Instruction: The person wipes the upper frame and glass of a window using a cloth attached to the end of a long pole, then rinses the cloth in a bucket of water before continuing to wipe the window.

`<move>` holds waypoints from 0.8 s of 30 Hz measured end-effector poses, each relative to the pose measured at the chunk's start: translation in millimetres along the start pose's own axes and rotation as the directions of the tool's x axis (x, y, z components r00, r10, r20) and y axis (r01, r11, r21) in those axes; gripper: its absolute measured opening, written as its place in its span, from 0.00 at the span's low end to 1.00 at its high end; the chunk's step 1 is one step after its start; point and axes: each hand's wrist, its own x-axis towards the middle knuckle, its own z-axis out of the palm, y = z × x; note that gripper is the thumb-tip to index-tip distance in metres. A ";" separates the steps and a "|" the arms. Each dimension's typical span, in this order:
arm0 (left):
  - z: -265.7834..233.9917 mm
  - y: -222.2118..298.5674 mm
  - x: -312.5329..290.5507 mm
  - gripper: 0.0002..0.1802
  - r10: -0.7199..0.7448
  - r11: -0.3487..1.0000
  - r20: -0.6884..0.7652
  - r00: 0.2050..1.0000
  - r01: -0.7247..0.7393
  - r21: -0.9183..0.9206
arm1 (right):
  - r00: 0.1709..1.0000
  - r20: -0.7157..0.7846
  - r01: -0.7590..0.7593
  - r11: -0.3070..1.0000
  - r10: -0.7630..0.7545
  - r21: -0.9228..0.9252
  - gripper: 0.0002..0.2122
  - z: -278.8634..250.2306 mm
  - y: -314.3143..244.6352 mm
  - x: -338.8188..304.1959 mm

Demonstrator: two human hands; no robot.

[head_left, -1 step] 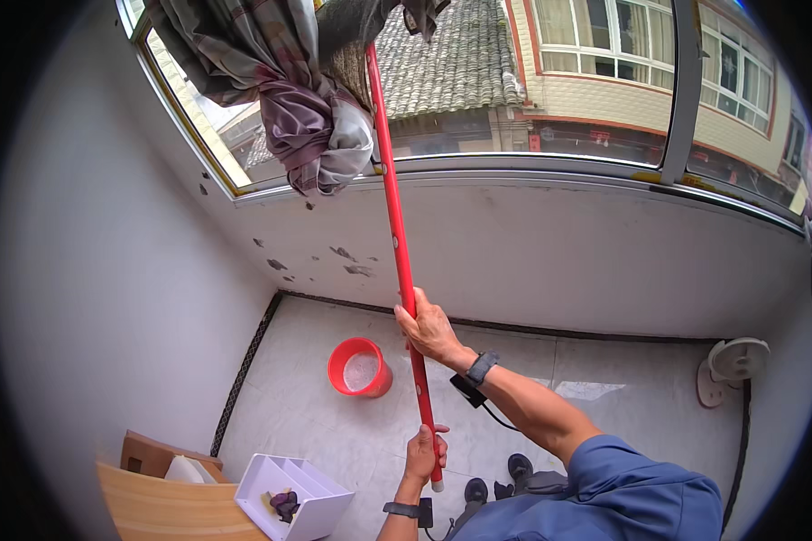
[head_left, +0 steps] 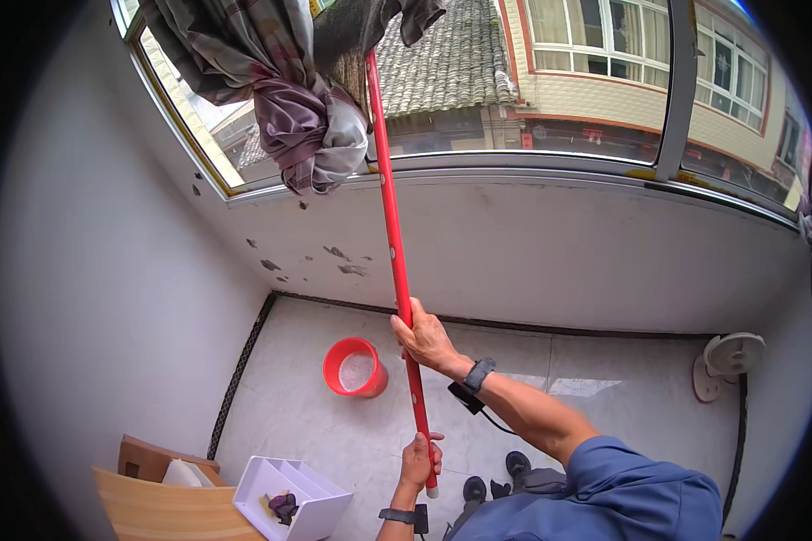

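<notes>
A long red pole [head_left: 389,216] with pale round spots runs up toward the window. My right hand [head_left: 426,341] is closed round its middle, and lower down my left hand [head_left: 417,462] grips it just above the pale end cap. At the top, the pole's upper end meets a dark grey cloth [head_left: 356,32] with a ragged edge. Whether the cloth is fixed to the pole cannot be made out. Beside it hangs a knotted grey and purple curtain [head_left: 293,126].
Left of the pole, a red bucket [head_left: 355,368] of foamy liquid stands on the tiled floor. A white divided bin [head_left: 311,500] and a wooden surface [head_left: 167,505] are at lower left. A white fan [head_left: 735,354] stands at far right. Ahead is a wall beneath the window frame [head_left: 514,162].
Both hands and the pole have come slightly down toward me. The dark cloth at the top also hangs a little lower. The whole view has shifted slightly.
</notes>
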 end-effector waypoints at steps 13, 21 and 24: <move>-108.6 -99.9 -147.5 0.21 -0.350 0.920 -0.200 0.915 0.376 0.109 | 0.898 0.147 -0.436 0.881 0.414 0.185 0.14 78.0 44.9 -154.5; -155.1 -156.0 -187.5 0.25 -0.170 0.866 -0.277 0.946 0.277 0.416 | 0.768 0.244 -0.619 0.590 0.592 0.518 0.12 79.0 31.0 -156.3; -141.3 -153.3 -171.9 0.25 0.072 0.836 -0.240 0.968 0.073 0.544 | 0.818 0.065 -0.508 0.666 0.571 0.547 0.11 60.3 39.9 -152.5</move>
